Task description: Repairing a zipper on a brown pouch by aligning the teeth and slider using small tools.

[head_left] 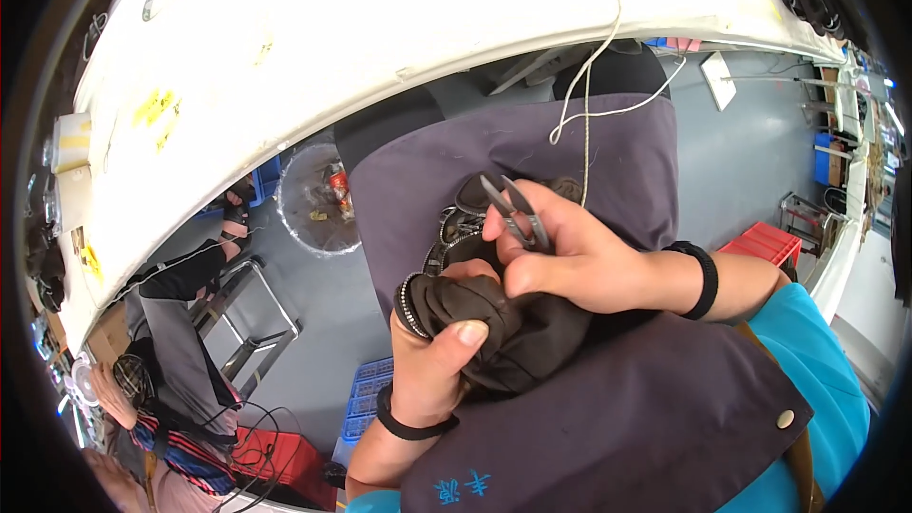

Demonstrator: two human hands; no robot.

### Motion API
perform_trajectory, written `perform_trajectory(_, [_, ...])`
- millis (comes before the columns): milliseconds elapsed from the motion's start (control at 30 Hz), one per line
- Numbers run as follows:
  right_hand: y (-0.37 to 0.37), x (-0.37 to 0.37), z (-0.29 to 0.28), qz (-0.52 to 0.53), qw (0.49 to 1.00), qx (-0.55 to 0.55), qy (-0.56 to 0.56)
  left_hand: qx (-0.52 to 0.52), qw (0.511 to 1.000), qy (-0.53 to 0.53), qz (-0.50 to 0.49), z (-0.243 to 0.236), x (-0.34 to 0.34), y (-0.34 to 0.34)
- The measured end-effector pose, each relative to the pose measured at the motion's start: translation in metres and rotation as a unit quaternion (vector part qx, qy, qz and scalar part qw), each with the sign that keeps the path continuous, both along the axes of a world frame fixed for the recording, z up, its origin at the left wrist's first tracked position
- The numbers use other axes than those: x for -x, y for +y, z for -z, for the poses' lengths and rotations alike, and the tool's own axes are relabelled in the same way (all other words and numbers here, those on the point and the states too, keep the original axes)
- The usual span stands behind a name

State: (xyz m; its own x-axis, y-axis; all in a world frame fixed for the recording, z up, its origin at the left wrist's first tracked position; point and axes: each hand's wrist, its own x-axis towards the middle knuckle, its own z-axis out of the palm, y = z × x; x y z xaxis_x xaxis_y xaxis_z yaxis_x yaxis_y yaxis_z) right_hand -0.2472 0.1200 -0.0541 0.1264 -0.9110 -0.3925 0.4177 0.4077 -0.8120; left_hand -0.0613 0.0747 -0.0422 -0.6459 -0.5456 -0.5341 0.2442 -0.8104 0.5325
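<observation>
A dark brown zippered fabric piece (532, 347) lies bunched over my lap, on the purple-grey apron (399, 166). My left hand (432, 361) is closed around its left side, thumb on top, beside a curved stretch of zipper teeth (405, 304). In my right hand (584, 252) are dark metal thread snips (518, 209), their two tips apart and pointing up and away from the fabric. The fingers of that hand also rest against the cloth near its middle. Folds and my fingers hide part of the zipper and the underside of the piece.
A white-covered table (342, 28) curves across the far side. From it a pale cord (589, 85) hangs down behind my right hand. Left of my lap stand a clear-lined bin (309, 218), a metal-framed stool (252, 323) and blue crates (366, 399). A co-worker (180, 351) sits farther left.
</observation>
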Motion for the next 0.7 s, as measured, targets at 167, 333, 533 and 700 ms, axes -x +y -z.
perform_trajectory(167, [0.004, 0.021, -0.025, 0.000, 0.996, 0.059, 0.073, 0.031, 0.997, -0.034, -0.055, -0.005, 0.004, 0.001])
perform_trajectory(333, [0.001, 0.024, -0.029, -0.033, 0.906, 0.200, 0.372, -0.027, 0.990, -0.069, -0.120, -0.013, 0.011, 0.002])
perform_trajectory(533, [-0.004, 0.021, -0.026, -0.015, 0.840, 0.288, 0.460, 0.035, 0.991, -0.088, -0.092, -0.012, 0.009, 0.000])
perform_trajectory(700, [-0.006, 0.020, -0.028, -0.012, 0.811, 0.309, 0.497, 0.077, 0.987, -0.115, -0.088, -0.013, 0.007, -0.001])
